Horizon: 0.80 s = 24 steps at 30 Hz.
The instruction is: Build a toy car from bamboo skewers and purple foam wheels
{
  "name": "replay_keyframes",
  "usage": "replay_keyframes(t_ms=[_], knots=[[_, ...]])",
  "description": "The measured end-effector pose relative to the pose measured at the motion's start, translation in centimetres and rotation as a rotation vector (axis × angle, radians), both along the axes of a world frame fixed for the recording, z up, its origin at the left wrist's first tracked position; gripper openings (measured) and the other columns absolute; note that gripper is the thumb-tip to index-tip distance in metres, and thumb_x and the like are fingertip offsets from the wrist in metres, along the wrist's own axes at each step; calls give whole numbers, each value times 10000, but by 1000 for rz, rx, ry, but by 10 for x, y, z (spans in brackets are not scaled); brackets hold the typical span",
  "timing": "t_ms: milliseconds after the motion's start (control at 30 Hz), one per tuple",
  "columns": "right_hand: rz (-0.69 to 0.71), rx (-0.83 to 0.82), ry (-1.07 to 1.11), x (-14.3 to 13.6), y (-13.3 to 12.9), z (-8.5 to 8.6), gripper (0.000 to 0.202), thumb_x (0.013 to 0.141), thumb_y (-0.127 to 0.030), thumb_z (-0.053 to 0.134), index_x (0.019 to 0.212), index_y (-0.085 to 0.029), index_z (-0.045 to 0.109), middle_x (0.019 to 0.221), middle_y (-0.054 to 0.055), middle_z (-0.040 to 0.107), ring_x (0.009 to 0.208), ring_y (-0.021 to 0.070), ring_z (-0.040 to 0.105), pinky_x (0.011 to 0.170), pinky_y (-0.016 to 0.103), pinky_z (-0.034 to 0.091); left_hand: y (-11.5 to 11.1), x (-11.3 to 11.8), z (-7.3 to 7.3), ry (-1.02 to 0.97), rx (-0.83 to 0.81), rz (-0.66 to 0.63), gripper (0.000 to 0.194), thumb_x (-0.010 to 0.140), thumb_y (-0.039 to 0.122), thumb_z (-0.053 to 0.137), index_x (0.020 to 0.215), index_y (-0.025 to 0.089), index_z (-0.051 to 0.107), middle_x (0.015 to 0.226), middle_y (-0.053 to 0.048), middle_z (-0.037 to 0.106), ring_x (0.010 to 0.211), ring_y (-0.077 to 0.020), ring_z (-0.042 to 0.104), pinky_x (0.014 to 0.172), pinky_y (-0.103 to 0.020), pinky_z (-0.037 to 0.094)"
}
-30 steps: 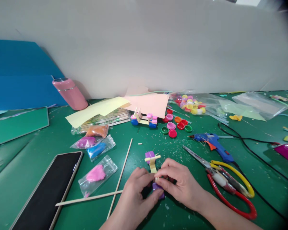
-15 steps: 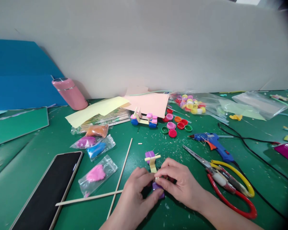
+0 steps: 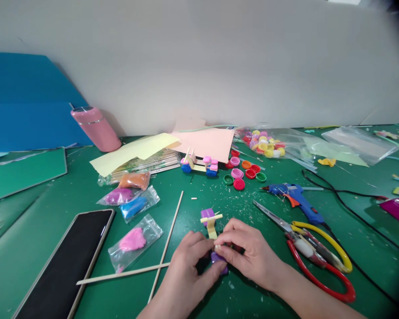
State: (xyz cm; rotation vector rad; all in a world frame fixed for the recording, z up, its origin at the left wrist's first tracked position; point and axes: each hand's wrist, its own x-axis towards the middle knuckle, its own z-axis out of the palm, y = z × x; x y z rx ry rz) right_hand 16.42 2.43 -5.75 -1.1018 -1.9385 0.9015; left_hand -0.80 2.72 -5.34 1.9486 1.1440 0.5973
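My left hand [image 3: 194,266] is closed at the near end of a small craft model, thumb and fingers around a purple block [image 3: 216,257]. My right hand [image 3: 248,248] pinches small pale wooden stick pieces [image 3: 217,247] above that block. From between the fingers a pale strip [image 3: 212,229] of the model runs away from me. A short stick [image 3: 216,217] crosses its far end, beside another purple block [image 3: 207,214]. Fingers partly hide the near end. Farther back stands a small model car [image 3: 199,168] with blue and pink parts.
Scissors [image 3: 295,237] and a blue glue gun [image 3: 295,197] with a black cable lie right. Several coloured caps [image 3: 238,184] sit behind. Left are two crossed wooden sticks [image 3: 168,243], bagged pink clay [image 3: 133,239], a phone [image 3: 66,261] and a tilted pink bottle [image 3: 96,128].
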Motion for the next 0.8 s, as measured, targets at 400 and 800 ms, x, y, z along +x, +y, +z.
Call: replay_keyframes(t_ms=[400, 800], knots=[[1, 7, -10, 0, 0, 0, 128, 833, -196, 543, 904, -206, 650, 780, 9, 532, 700, 121, 534, 618, 225, 432, 1, 1, -2, -13, 11, 7, 123, 767, 218, 576, 855, 205, 660, 736, -32, 565, 736, -189, 541, 644, -303, 445], [-4, 11, -10, 0, 0, 0, 126, 831, -203, 546, 904, -213, 648, 780, 9, 533, 691, 121, 533, 615, 228, 440, 0, 2, 0, -26, 3, 13, 114, 755, 198, 591, 842, 212, 662, 740, -29, 582, 745, -187, 549, 651, -297, 454]])
